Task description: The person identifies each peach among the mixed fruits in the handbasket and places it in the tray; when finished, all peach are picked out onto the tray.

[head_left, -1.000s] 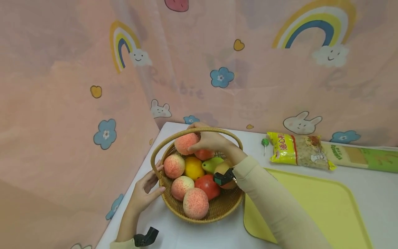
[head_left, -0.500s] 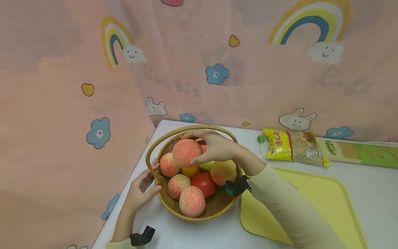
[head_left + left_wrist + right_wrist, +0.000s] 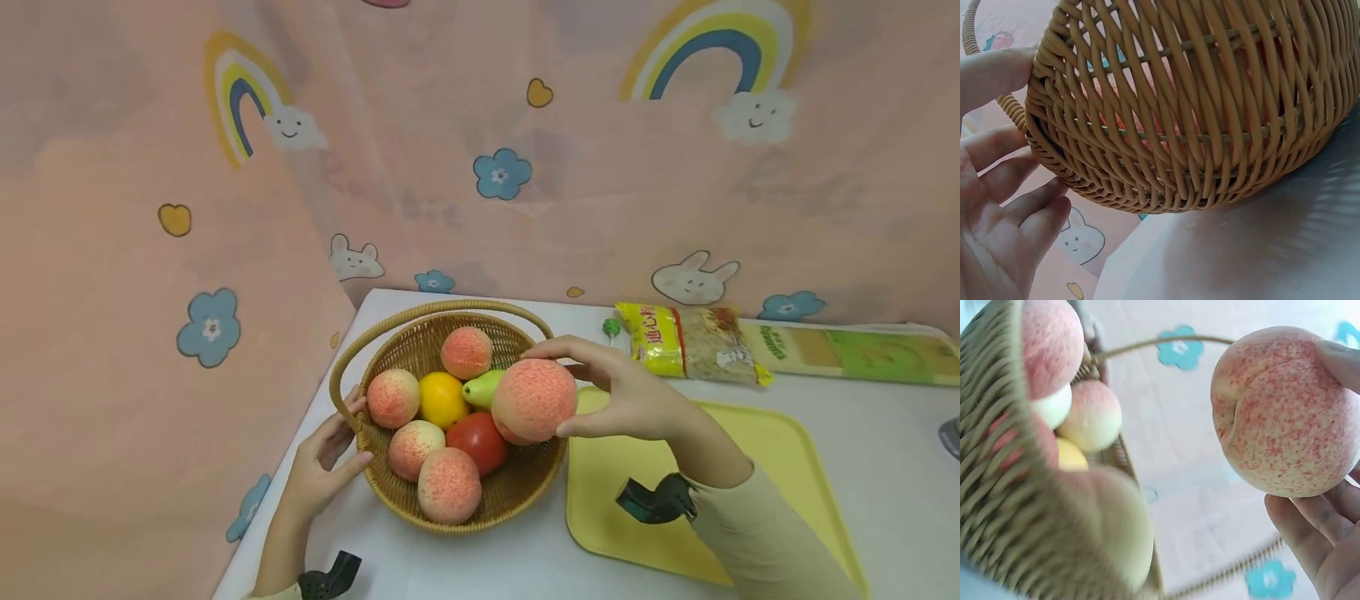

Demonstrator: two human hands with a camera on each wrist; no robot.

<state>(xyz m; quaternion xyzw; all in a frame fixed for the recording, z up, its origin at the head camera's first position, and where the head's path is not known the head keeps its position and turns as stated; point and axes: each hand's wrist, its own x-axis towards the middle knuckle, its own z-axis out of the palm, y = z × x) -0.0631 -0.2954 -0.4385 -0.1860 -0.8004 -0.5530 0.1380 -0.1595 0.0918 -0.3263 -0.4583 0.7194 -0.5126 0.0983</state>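
Note:
My right hand (image 3: 626,392) grips a pink peach (image 3: 534,400), thumb on one side and fingers on the other, above the right rim of a wicker basket (image 3: 517,504). In the right wrist view the peach (image 3: 1288,412) shows its crease and red speckles. My left hand (image 3: 311,471) touches the basket's left rim, fingers and thumb spread either side of the handle's base; the left wrist view shows the fingertips at the woven edge (image 3: 1047,144). Inside the basket lie several more peaches (image 3: 448,486), a yellow fruit (image 3: 442,401), a green pear (image 3: 482,389) and a red fruit (image 3: 477,442).
A yellow tray (image 3: 750,467) lies right of the basket, below my right forearm. Behind it are a green lollipop (image 3: 611,327), a yellow bag of pasta (image 3: 686,343) and a long green packet (image 3: 862,354). The basket's handle (image 3: 442,307) arches over its far side.
My right hand has lifted the peach from the back of the basket and carried it to the right, toward the near side. The left hand stays at the rim; the view has shifted slightly.

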